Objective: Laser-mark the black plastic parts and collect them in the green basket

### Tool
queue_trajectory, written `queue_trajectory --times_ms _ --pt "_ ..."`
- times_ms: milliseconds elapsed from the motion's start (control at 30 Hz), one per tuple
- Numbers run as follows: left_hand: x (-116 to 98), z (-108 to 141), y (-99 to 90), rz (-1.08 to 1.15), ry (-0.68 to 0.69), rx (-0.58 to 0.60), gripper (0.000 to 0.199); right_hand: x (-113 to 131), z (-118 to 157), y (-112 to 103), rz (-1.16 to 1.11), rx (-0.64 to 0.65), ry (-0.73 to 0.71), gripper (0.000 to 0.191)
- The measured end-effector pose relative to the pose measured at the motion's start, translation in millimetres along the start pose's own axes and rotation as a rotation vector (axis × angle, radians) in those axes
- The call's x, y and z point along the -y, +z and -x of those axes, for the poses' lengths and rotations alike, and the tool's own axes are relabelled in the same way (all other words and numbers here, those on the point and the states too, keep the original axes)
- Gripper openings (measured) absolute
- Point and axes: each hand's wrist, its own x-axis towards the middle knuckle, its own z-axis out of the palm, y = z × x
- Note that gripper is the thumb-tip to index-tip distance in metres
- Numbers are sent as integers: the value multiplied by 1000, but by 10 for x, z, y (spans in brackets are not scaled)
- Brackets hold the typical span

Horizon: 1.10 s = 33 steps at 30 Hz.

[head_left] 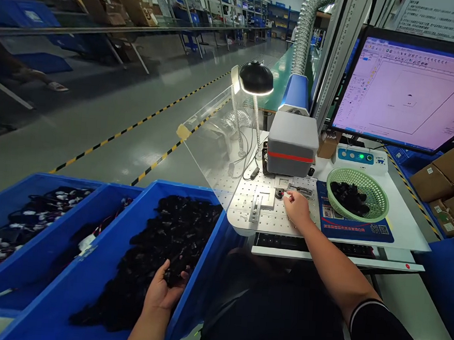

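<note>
My left hand [164,292] is low inside a blue bin, palm up. Its fingers curl round some of the small black parts [179,270], whose exact kind I cannot make out. Under and beyond it lies a large heap of similar black parts [155,248]. My right hand [297,208] rests over the perforated metal plate, thumb and fingers pinched at a small round black part [278,194] in the fixture. Just above that spot is the grey box-shaped machine head [293,143] with a red stripe. A light green basket [382,205] holding more black parts stands right of this hand.
A lit lamp [256,79] and a clear panel [209,137] stand left of the machine. A monitor [411,95] hangs at the right above a control box [360,157]. A keyboard tray [337,257] juts below the table. Another blue bin [20,285] holds wired parts.
</note>
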Motion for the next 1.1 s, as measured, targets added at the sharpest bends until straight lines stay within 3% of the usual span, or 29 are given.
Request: queue_trajectory --times_ms 200,333,433,600,667,700,767,867,967,1033,1100 --pt "-112 329 168 -40 34 114 25 208 -179 115 59 52 15 19" --pt "-117 597 372 -33 12 209 33 218 -154 0 73 63 -21 14" --pt "-24 796 502 -58 -18 274 37 97 -110 -347 19 -64 -86 20" --pt "256 1023 642 -180 -121 356 34 -240 -84 -1141 47 -481 -23 36" --pt "375 1086 702 -252 -171 420 34 -248 15 -1288 59 -567 -21 38" --pt "431 1120 738 -290 -200 470 35 -200 103 -1295 47 -551 -49 37" --pt "536 1198 820 -371 -252 592 38 -9 351 -1196 -16 -382 -148 30" --pt "666 1329 936 -498 -296 760 41 386 811 -916 -174 110 -368 24" --pt "757 1414 985 -611 -317 808 37 653 1187 -694 -242 499 -552 31" --pt "792 1425 969 -652 -333 791 35 692 1326 -616 -270 650 -598 34" --pt "813 1416 933 -662 -337 773 34 656 1386 -581 -284 721 -594 38"
